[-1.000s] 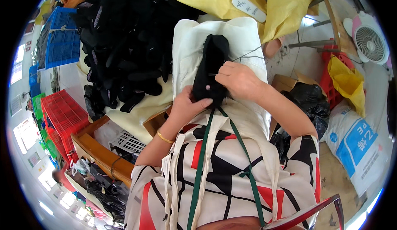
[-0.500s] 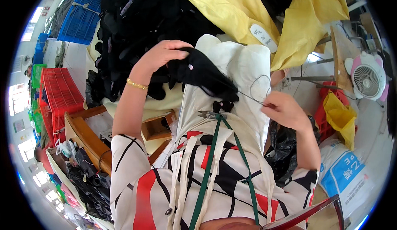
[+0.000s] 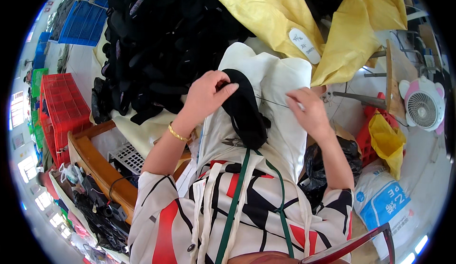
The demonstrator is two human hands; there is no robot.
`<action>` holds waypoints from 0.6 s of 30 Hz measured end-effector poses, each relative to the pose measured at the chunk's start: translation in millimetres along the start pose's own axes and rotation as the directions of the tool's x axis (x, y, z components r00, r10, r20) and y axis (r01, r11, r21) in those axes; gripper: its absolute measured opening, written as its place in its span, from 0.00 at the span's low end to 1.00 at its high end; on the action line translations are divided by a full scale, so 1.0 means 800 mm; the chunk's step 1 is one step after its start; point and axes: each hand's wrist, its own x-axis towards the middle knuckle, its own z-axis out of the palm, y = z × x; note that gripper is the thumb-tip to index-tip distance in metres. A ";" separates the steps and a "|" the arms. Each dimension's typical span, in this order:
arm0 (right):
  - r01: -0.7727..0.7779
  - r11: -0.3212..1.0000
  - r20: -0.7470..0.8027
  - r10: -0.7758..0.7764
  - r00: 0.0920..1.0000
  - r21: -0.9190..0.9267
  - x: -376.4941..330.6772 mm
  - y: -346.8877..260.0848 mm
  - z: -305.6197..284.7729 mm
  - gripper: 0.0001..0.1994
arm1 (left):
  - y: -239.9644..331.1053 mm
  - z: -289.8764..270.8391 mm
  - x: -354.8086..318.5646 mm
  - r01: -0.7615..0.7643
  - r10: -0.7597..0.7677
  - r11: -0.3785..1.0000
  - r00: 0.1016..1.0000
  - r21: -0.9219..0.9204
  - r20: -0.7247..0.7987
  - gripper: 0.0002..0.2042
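Note:
A soft black cloth piece (image 3: 244,107), shaped like a slipper or shoe upper, hangs over my lap on the white apron (image 3: 280,81). My left hand (image 3: 209,92) pinches its upper left edge between thumb and fingers. From the cloth's right side a dark thread (image 3: 273,103) runs to my right hand (image 3: 306,109). That hand is closed on the thread, slightly blurred, and I cannot tell whether a needle is in it. Small metal thread snips (image 3: 233,142) lie at my waist beside a green cord (image 3: 240,183), partly behind the cloth.
A big heap of similar black pieces (image 3: 156,45) lies ahead on the left. Yellow sacking (image 3: 270,12) with a white sole-shaped card (image 3: 304,45) is beyond my knees. Red (image 3: 66,112) and blue crates (image 3: 88,14) stand left; a fan (image 3: 422,103) is at right.
My left hand has come down and right with the black cloth piece, which now hangs more upright over my lap. My right hand has moved slightly up and left, still on the thread.

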 end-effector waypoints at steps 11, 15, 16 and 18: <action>0.239 0.956 0.079 -0.255 0.964 0.169 0.086 -0.029 0.112 0.12 | -0.029 0.035 -0.032 -0.210 0.219 0.976 0.951 0.061 -0.217 0.11; 0.236 0.963 0.033 -0.242 0.970 0.129 0.076 -0.027 0.122 0.12 | -0.027 0.046 -0.039 -0.177 0.233 0.963 0.925 0.201 -0.299 0.12; 0.238 0.965 0.024 -0.242 0.970 0.108 0.075 -0.027 0.123 0.12 | -0.030 0.048 -0.040 -0.175 0.228 0.966 0.925 0.189 -0.305 0.12; 0.249 0.963 0.020 -0.252 0.967 0.107 0.075 -0.027 0.125 0.12 | -0.034 0.049 -0.039 -0.177 0.225 0.969 0.921 0.172 -0.319 0.12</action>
